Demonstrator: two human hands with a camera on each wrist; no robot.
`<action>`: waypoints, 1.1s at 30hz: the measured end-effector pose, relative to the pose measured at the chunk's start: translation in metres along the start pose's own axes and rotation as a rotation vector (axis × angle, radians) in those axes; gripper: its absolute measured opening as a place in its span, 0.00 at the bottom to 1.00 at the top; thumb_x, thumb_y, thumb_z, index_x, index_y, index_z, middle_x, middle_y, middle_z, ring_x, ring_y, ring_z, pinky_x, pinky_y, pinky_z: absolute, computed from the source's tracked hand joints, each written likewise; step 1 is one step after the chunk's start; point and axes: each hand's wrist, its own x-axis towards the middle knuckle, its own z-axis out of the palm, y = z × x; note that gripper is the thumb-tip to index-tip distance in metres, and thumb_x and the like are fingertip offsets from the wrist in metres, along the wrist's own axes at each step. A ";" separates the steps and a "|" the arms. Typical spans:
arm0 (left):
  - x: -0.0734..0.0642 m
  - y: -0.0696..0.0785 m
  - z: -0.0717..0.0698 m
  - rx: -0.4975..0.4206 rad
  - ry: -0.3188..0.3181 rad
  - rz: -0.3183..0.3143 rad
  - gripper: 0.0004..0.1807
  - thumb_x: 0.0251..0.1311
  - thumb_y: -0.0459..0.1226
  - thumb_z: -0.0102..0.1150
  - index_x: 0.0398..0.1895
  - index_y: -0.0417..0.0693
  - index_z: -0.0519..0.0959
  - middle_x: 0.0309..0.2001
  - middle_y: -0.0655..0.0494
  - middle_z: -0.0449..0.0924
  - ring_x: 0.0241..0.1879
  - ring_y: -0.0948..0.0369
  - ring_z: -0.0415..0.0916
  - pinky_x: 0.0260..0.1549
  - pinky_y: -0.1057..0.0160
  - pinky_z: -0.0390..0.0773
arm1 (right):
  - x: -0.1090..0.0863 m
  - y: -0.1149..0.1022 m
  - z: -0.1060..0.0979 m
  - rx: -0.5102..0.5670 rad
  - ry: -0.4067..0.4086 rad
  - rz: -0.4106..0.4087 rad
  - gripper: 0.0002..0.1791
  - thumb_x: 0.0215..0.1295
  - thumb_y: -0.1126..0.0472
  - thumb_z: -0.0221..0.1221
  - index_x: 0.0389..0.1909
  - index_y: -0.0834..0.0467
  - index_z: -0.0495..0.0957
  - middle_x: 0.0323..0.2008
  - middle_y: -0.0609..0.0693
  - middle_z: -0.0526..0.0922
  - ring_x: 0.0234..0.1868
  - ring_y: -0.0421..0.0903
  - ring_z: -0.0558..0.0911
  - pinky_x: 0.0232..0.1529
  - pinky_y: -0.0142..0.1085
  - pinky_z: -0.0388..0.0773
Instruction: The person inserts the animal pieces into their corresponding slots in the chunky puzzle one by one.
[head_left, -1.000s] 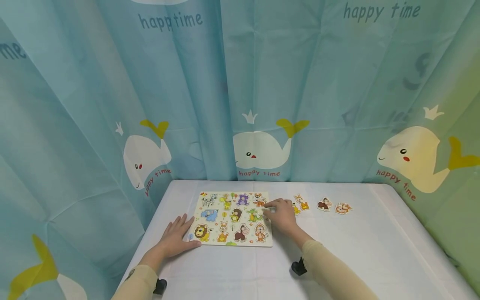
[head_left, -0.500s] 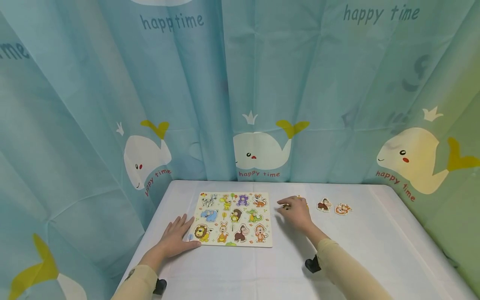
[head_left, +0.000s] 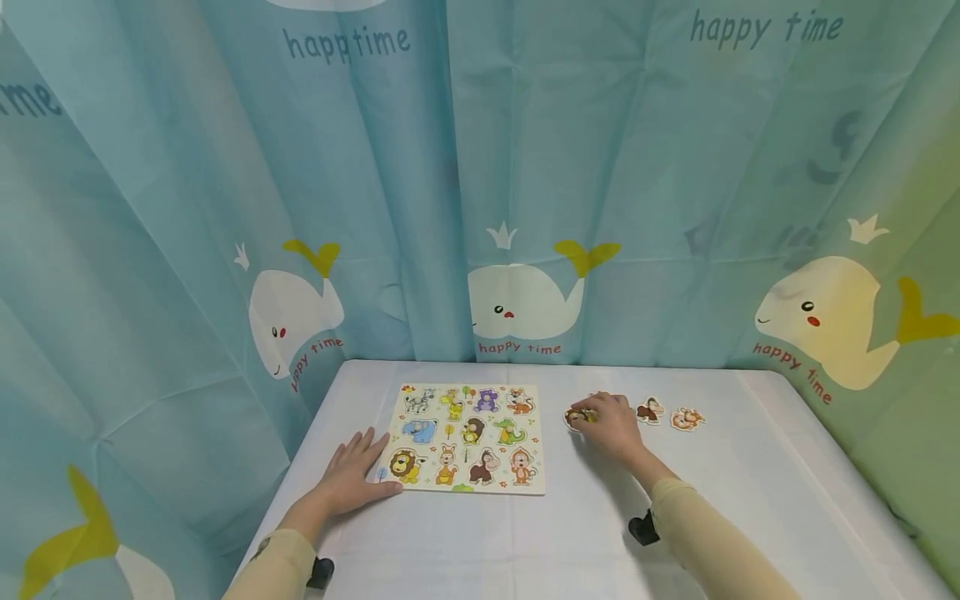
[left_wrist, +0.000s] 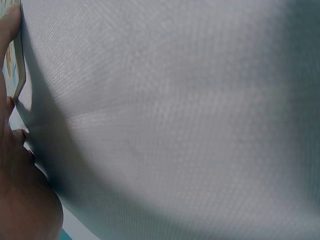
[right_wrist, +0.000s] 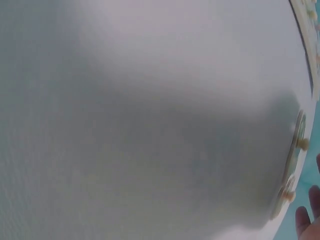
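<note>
My left hand [head_left: 348, 475] rests with spread fingers at the left edge of the wooden animal puzzle board [head_left: 465, 492], its thumb by the near left corner. In the left wrist view, part of that hand [left_wrist: 25, 195] shows beside the board's edge. My right hand [head_left: 613, 427] is over a lion-like puzzle piece [head_left: 576, 418] right of the board, partly covering it. A kangaroo piece seen earlier is mostly hidden behind this hand. In the right wrist view, the fingers [right_wrist: 314, 200] stand apart from two knobbed pieces lying on the table, one with a knob [right_wrist: 302, 144].
Further right lie a gorilla piece [head_left: 649, 410] and a monkey piece [head_left: 686, 418]. A white cloth covers the table [head_left: 510, 550]. Behind it hangs a blue curtain [head_left: 405, 167] printed with whales.
My right hand has left the board's right edge and moved right to the loose pieces. The left hand has stayed in place.
</note>
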 end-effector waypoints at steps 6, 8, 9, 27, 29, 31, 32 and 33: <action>0.000 0.002 -0.001 0.003 -0.001 -0.005 0.58 0.53 0.66 0.68 0.80 0.45 0.58 0.80 0.36 0.47 0.79 0.37 0.38 0.75 0.35 0.38 | 0.002 0.011 0.000 -0.092 -0.009 0.001 0.13 0.62 0.55 0.70 0.47 0.53 0.89 0.52 0.59 0.83 0.60 0.67 0.72 0.58 0.65 0.68; 0.000 0.002 -0.001 0.001 0.002 0.002 0.58 0.53 0.65 0.68 0.80 0.44 0.58 0.80 0.35 0.47 0.79 0.36 0.38 0.75 0.35 0.38 | 0.003 0.014 0.000 -0.106 -0.010 0.004 0.12 0.62 0.55 0.70 0.46 0.52 0.89 0.52 0.59 0.83 0.60 0.67 0.71 0.57 0.65 0.67; -0.001 0.003 -0.002 0.001 0.002 0.004 0.58 0.54 0.65 0.68 0.80 0.44 0.58 0.80 0.35 0.47 0.79 0.36 0.38 0.75 0.35 0.38 | 0.004 0.016 -0.001 -0.111 -0.009 0.005 0.12 0.62 0.54 0.70 0.45 0.52 0.89 0.52 0.59 0.83 0.60 0.67 0.71 0.57 0.66 0.67; 0.001 0.003 -0.001 0.008 0.006 0.012 0.58 0.53 0.66 0.68 0.80 0.44 0.59 0.80 0.34 0.48 0.79 0.36 0.40 0.75 0.35 0.39 | 0.007 0.033 -0.004 -0.072 -0.019 -0.004 0.09 0.62 0.51 0.70 0.41 0.48 0.90 0.50 0.56 0.82 0.59 0.65 0.70 0.56 0.65 0.62; 0.000 0.003 -0.002 0.007 0.008 0.016 0.58 0.53 0.65 0.68 0.80 0.43 0.59 0.79 0.34 0.48 0.78 0.36 0.40 0.75 0.34 0.40 | 0.007 0.033 -0.004 -0.071 -0.017 -0.003 0.09 0.62 0.51 0.70 0.41 0.48 0.90 0.51 0.57 0.82 0.60 0.65 0.70 0.56 0.65 0.62; -0.001 0.004 -0.002 0.004 0.006 0.016 0.58 0.53 0.65 0.68 0.80 0.44 0.59 0.80 0.34 0.48 0.79 0.36 0.40 0.75 0.35 0.39 | 0.008 0.033 -0.004 -0.071 -0.015 -0.003 0.09 0.63 0.52 0.70 0.41 0.48 0.90 0.51 0.57 0.82 0.60 0.66 0.69 0.56 0.66 0.62; -0.001 0.004 -0.003 0.002 0.009 0.019 0.57 0.53 0.64 0.69 0.80 0.43 0.59 0.79 0.34 0.48 0.78 0.35 0.40 0.75 0.34 0.40 | 0.008 0.032 -0.004 -0.069 -0.014 -0.003 0.09 0.63 0.52 0.70 0.41 0.48 0.90 0.51 0.57 0.82 0.60 0.66 0.69 0.56 0.66 0.62; -0.002 0.004 -0.003 0.001 0.007 0.018 0.57 0.53 0.64 0.69 0.80 0.44 0.59 0.80 0.34 0.48 0.79 0.36 0.40 0.75 0.34 0.39 | 0.008 0.032 -0.004 -0.068 -0.013 -0.002 0.09 0.63 0.52 0.69 0.41 0.49 0.90 0.51 0.58 0.81 0.60 0.66 0.69 0.56 0.66 0.62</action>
